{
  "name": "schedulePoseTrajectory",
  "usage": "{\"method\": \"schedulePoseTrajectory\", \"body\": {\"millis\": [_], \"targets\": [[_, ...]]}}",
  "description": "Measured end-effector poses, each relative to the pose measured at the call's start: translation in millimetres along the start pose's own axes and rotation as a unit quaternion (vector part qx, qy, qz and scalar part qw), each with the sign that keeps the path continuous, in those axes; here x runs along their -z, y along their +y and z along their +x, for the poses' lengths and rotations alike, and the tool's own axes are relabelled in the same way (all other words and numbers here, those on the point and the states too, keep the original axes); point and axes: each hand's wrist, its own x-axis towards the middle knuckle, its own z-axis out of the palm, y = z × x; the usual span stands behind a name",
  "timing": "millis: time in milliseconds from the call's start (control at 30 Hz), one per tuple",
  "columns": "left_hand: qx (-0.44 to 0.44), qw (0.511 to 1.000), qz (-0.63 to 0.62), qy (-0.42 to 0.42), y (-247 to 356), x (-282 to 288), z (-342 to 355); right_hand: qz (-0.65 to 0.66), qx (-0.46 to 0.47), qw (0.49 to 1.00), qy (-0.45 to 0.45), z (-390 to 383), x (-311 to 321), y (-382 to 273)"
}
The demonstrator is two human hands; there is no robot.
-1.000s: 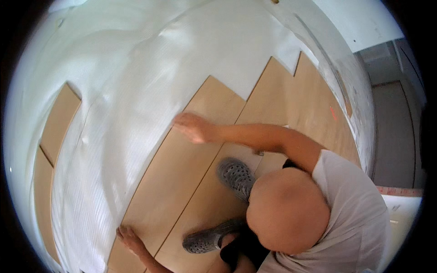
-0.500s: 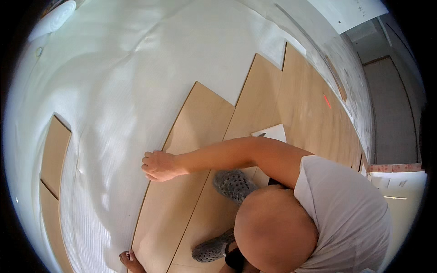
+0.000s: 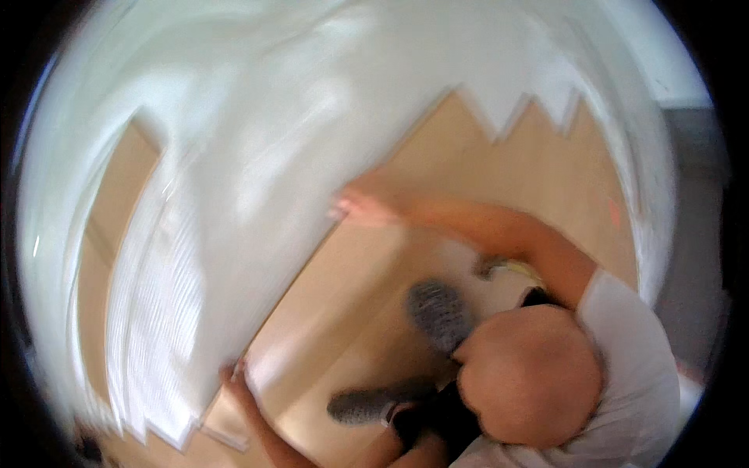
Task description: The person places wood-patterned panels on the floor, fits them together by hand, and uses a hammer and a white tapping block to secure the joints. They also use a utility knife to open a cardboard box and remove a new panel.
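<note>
Neither of my own hands shows in the head view. A person in a white shirt point(image 3: 624, 374) squats on wood-coloured floor planks point(image 3: 312, 327), seen from above. That person's right hand point(image 3: 363, 207), smeared by motion, lies at the long outer edge of the outermost plank. Farther down the same edge is a second hand point(image 3: 236, 376), its forearm rising from the lower rim and apparently the same person's left. Grey clogs with holes point(image 3: 441, 312) stand on the planks. White ribbed underlay sheet point(image 3: 242, 195) borders the plank edge.
More planks point(image 3: 117, 210) lie in a narrow strip at the far left. Staggered plank ends point(image 3: 530, 109) meet the underlay at the upper right. A yellowish object point(image 3: 519, 269), too blurred to name, lies by the squatting person's arm. A grey surface point(image 3: 694, 234) stands at the right.
My view has swung, so floor and person sit farther right and higher, turned clockwise. The other person's hands still lie along the plank edge. More of the lower forearm shows.
</note>
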Motion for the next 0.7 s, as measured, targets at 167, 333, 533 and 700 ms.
{"method": "schedulePoseTrajectory", "body": {"millis": [167, 333, 533, 700], "targets": [[-0.277, 0.942, 0.189, 0.027, 81, -140, -47, -0.196, -0.186, 0.962, -0.047, -39, 97, 116], [-0.299, 0.91, 0.286, 0.005, 156, -207, -71, -0.211, -0.293, 0.931, -0.06, -60, 179, 210], [-0.359, 0.909, 0.207, -0.04, 152, -194, -77, -0.157, -0.334, 0.929, -0.011, -75, 170, 220], [-0.407, 0.898, 0.17, 0.012, 144, -186, -77, -0.141, -0.294, 0.924, 0.2, -79, 166, 209]]}}
